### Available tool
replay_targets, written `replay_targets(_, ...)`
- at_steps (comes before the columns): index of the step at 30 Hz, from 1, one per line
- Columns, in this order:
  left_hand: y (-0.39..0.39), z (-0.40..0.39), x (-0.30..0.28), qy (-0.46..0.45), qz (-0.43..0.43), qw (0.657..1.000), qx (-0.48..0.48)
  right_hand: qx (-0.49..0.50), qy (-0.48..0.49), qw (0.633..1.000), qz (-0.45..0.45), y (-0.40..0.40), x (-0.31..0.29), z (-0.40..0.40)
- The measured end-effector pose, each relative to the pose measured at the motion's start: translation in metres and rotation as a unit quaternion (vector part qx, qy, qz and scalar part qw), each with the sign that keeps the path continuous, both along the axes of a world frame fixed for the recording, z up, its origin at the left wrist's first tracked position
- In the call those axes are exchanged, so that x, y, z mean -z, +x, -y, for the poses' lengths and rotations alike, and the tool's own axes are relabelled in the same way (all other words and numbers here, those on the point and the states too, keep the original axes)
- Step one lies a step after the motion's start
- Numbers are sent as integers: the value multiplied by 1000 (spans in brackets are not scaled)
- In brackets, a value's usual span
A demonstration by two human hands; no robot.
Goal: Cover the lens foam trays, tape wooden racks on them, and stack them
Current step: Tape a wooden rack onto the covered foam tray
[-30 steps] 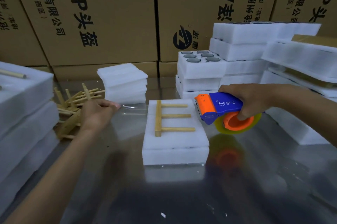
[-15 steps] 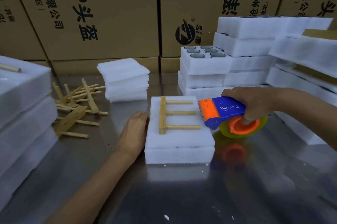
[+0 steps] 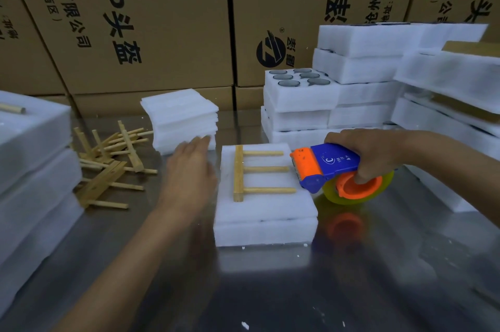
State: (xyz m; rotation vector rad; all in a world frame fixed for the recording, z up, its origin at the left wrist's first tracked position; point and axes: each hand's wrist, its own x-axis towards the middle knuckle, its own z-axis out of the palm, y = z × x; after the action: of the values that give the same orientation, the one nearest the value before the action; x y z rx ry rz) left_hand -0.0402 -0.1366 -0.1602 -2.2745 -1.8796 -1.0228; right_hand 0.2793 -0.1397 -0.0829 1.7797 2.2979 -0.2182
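Covered foam tray (image 3: 266, 212) lies just left of the dispenser's orange nose, wooden rack (image 3: 254, 172) flat on top. Right hand (image 3: 370, 152) clenches tape dispenser (image 3: 335, 169). Left hand (image 3: 189, 169), fingers straight, empty: should pin rack before taping.

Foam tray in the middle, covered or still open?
Covered. A plain foam sheet lies over the tray, no lens pockets showing, with the wooden rack lying flat on top.
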Motion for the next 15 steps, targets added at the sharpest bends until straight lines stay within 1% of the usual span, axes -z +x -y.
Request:
replay_targets(1,15,-2,-10,13,28,999,42,0,-1,1000,-1,0,0,0)
replay_targets(2,33,-4,-17,-7,29,996,84,1,-3,1000,-1,1,-1,0)
replay_targets(3,52,-7,-21,-45,0,993,113,4,-5,1000,-1,2,-1,0)
replay_targets(4,69,-12,-20,-87,-54,987,123,9,-7,1000,-3,3,-2,1)
replay_targets(6,91,-23,-11,-149,-159,970,107,20,-11,1000,-14,5,-3,2)
replay_targets(8,96,-31,-1,-166,-208,960,82,16,-10,1000,-24,8,-3,4)
replay_targets(12,94,-32,4,-174,-231,954,77,18,-19,999,-45,13,-8,11)
replay_targets(15,95,-31,2,-171,-233,954,82,1,-4,998,-57,14,-17,16)
